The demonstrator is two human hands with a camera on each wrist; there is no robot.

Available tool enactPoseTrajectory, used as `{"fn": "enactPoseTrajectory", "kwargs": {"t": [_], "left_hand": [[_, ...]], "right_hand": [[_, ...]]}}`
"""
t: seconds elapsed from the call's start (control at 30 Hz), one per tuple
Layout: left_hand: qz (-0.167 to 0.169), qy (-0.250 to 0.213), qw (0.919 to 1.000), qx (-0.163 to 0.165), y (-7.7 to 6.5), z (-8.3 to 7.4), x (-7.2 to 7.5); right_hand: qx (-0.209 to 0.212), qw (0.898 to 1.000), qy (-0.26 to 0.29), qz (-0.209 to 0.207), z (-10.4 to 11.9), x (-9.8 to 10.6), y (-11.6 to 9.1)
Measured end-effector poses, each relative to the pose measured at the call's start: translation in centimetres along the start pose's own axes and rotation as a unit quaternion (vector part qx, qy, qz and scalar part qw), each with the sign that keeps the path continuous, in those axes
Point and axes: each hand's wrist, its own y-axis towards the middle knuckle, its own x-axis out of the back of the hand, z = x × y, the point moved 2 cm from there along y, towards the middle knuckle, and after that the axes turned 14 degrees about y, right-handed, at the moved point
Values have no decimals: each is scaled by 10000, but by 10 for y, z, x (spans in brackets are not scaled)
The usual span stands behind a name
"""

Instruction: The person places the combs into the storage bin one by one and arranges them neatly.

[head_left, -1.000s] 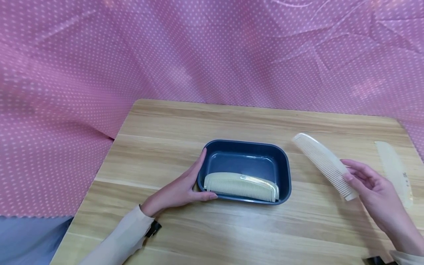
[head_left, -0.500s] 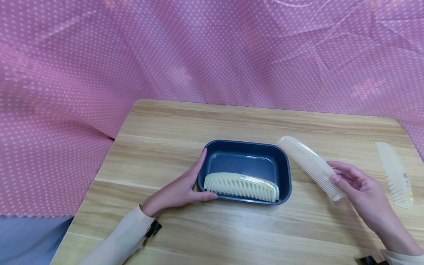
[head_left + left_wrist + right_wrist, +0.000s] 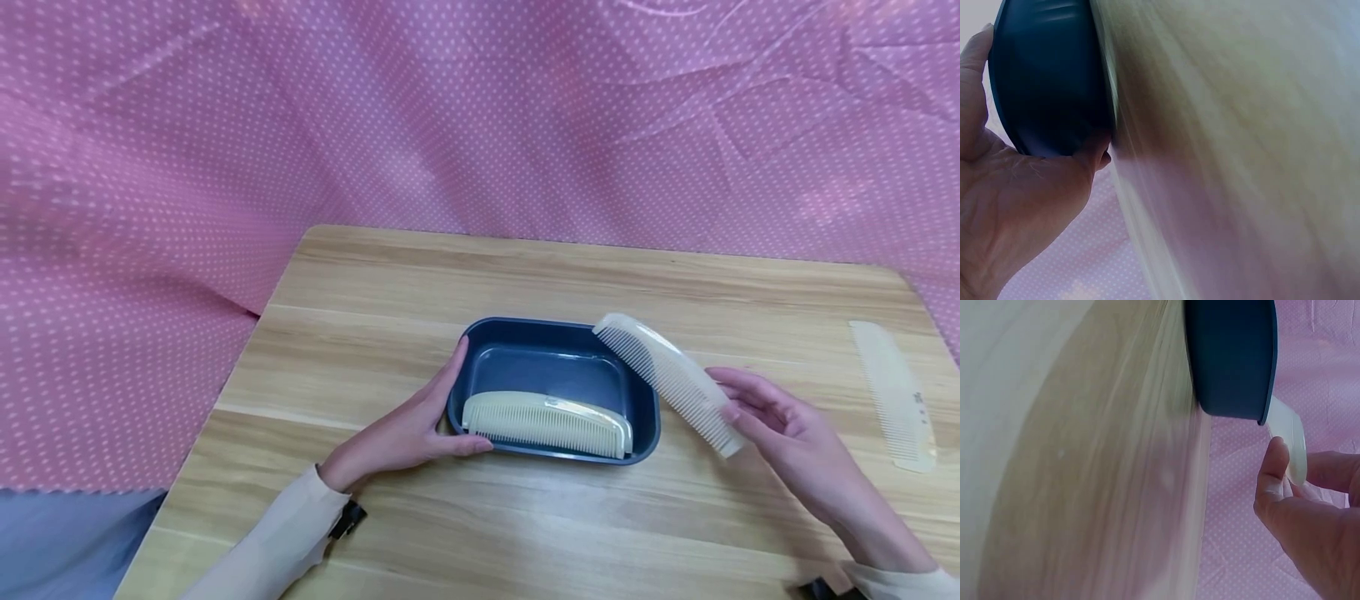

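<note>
My left hand (image 3: pixel 408 429) grips the left end of a dark blue rectangular box (image 3: pixel 654 400), thumb at the front rim and fingers along the left side. In the left wrist view, the hand (image 3: pixel 1029 187) cups the box's end wall. Along the box's front wall lies a cream comb (image 3: pixel 543 417), teeth towards me. My right hand (image 3: pixel 787 442) pinches a second cream comb (image 3: pixel 675 379) near its lower end, between thumb and fingers. That comb slants up to the left, its far end over the box's right back corner. The right wrist view shows the pinched comb (image 3: pixel 1291 440) beside the box rim.
A third cream comb (image 3: pixel 892 396) lies flat on the wooden table (image 3: pixel 375 275) at the right, beyond my right hand. A pink dotted cloth (image 3: pixel 480 117) hangs behind the table and down its left side.
My right hand has carried its comb leftwards, from the table's right part to over the box's right edge. The left hand and the box have stayed in place.
</note>
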Motion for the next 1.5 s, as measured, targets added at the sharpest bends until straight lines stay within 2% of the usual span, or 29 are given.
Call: {"fn": "enactPoseTrajectory", "kwargs": {"t": [0.37,0.8,1.13,1.5], "left_hand": [[32,-65,10000,-23,0,-2,2],[11,-73,10000,-24,0,-1,0],[31,-20,10000,13,-1,-1,2],[27,-70,10000,-5,0,0,1]], "right_hand": [[-85,9979,-639,82,10,-19,3],[-279,9975,-579,297,20,-40,12],[-112,9961,-758,435,25,-55,20],[93,9958,-565,710,25,-78,30]]}}
